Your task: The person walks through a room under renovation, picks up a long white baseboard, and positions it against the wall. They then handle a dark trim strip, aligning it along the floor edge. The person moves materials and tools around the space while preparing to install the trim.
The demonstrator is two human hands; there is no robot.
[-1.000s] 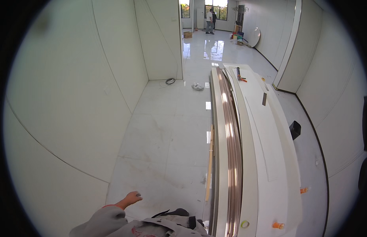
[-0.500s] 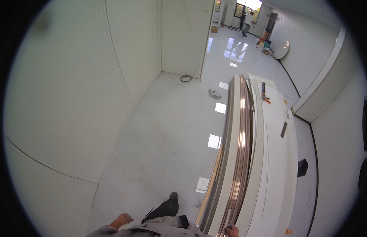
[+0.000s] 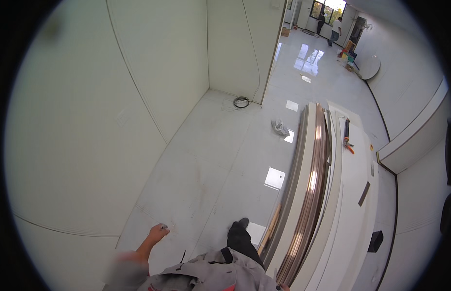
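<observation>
My left hand [image 3: 158, 233] is out to the left over the tiled floor, its fingers curled closed. Something small and greyish may show at the fingertips, too small to name. Of my right hand [image 3: 284, 287] only a sliver shows at the lower edge, beside the near end of the shiny copper-brown trim strips [image 3: 310, 194]; its fingers are hidden. Those long strips lie lengthwise on a low stack of white panels [image 3: 347, 203]. A caulking gun [image 3: 347, 133] with an orange handle rests on the stack's far part, away from both hands.
A plain wall [image 3: 84, 121] runs along my left. Coiled black cable [image 3: 241, 102] and a crumpled pale bag [image 3: 280, 128] lie on the glossy floor [image 3: 186, 189]. A dark box-like thing [image 3: 375, 241] stands right of the stack. Two people [image 3: 335, 31] are far off by a window.
My left hand has risen and swung forward, away from my body. My right hand has slipped almost out of view at the lower edge. The whole view has shifted.
</observation>
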